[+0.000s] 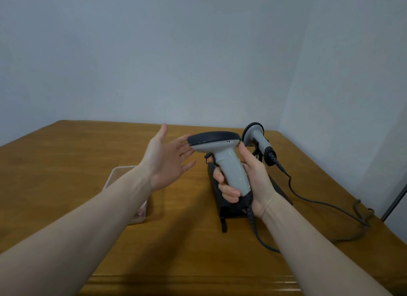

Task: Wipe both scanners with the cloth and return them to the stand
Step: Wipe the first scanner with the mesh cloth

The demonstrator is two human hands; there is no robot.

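My right hand (253, 181) grips the grey handle of a scanner (229, 161) and holds it upright above the black stand (224, 207). The scanner's dark head points left. Beside that head is my left hand (169, 159), fingers spread and palm turned toward it, holding nothing. A second grey scanner (256, 137) sits in the stand at the back right, its head facing me. A pink cloth (141, 212) shows partly inside a clear tray, mostly hidden by my left forearm.
The clear plastic tray (120, 173) lies on the wooden table (88, 154) to the left of the stand. Dark cables (319, 203) trail from both scanners across the table's right side. A wall corner stands close behind.
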